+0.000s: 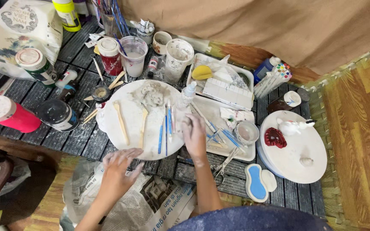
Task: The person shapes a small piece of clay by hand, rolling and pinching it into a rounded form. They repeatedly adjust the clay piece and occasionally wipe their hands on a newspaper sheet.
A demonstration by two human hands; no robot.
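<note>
My left hand (117, 167) rests with fingers spread on the near rim of a round white board (133, 117) and holds nothing. My right hand (194, 133), smeared with clay, lies flat at the board's right edge, fingers pointing away, also without anything in it. On the board lie a grey lump of clay (151, 95), two wooden modelling sticks (122, 122) and several thin blue tools (166, 128). More blue tools (228, 137) lie on a white tray (213, 112) just right of my right hand.
Jars, paint pots and cups (133, 54) crowd the dark slatted table's far left. A second round board (296, 149) at right carries a red clay piece (275, 137) and a white figure (290, 126). Scissors (224, 164) and a blue-and-white sponge holder (257, 182) lie near the front edge. Newspaper (159, 203) is below.
</note>
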